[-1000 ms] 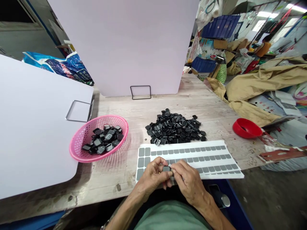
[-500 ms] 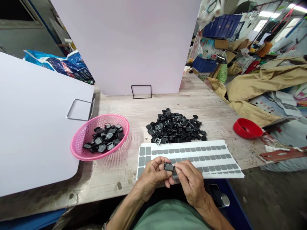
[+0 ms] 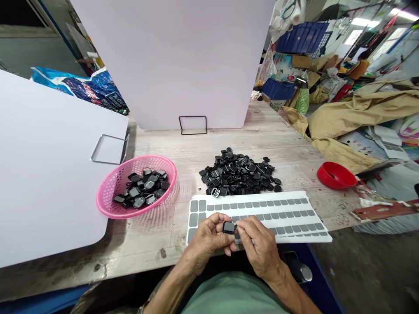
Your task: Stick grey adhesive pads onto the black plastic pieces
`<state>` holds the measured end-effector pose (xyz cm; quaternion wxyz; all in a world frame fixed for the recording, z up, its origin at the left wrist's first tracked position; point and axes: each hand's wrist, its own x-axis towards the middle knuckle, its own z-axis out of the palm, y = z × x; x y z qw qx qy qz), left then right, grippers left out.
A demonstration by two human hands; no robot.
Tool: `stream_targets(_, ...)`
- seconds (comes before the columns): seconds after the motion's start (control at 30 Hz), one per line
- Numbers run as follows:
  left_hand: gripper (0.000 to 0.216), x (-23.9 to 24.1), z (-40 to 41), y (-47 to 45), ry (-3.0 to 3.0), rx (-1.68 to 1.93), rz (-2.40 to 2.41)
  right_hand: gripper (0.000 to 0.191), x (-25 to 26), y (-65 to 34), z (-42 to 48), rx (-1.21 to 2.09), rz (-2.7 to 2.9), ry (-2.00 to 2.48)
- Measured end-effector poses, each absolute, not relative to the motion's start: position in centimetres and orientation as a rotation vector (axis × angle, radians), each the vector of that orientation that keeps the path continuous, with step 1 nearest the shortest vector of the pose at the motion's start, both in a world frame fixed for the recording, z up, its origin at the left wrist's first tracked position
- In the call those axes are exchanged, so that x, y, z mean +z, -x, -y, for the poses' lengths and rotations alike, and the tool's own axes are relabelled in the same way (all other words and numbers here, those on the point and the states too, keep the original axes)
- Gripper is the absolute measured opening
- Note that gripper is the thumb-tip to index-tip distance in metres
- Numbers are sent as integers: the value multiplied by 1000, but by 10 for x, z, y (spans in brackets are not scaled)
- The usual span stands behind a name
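Observation:
Between the thumb and fingers of my left hand (image 3: 209,237) is a small black plastic piece (image 3: 224,232) with rounded corners. A grey sticker (image 3: 228,227) covers its upper face, framed by a black rim. My right hand (image 3: 260,248) is closed in a pinch at the right edge of that piece; what exactly lies between its fingertips is too small to see. Under and behind both hands lies a white sheet (image 3: 255,208) with rows of grey stickers. Beyond the sheet is a heap of similar black pieces (image 3: 242,172).
A pink basket (image 3: 103,198) at the left holds several black pieces with grey faces. White boards with wire handles stand at the back (image 3: 183,61) and left (image 3: 49,174). A red bowl (image 3: 337,176) sits near the table's right edge. A bottle (image 3: 304,272) is below the table.
The black piece has turned slightly in my fingers. Its grey sticker now sits inside the black rim, where it looked offset before. Both hands stay nearly in place.

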<state>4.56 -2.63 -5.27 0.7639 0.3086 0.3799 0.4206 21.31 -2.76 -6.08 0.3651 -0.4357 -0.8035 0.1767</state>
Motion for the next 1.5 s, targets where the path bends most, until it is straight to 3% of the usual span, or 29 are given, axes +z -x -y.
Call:
stream_targets(0.57, 45, -52, 29, -47, -641, 909, -883, 21, -57, -213, 27, 396, 2180, 1135)
stream_targets(0.77, 28, -61, 29, -50, -774, 911, -932, 23, -57, -208, 28, 418, 2220, 1118)
stream_targets(1.03, 21, -45, 28, 2, -1220, 1075, -1509, 22, -61, -219, 16, 359, 2221, 1412)
stream_targets(1.5, 17, -48, 70, 1, -1808, 585, -1295, 12, -55, -175, 16, 188, 2578, 1447)
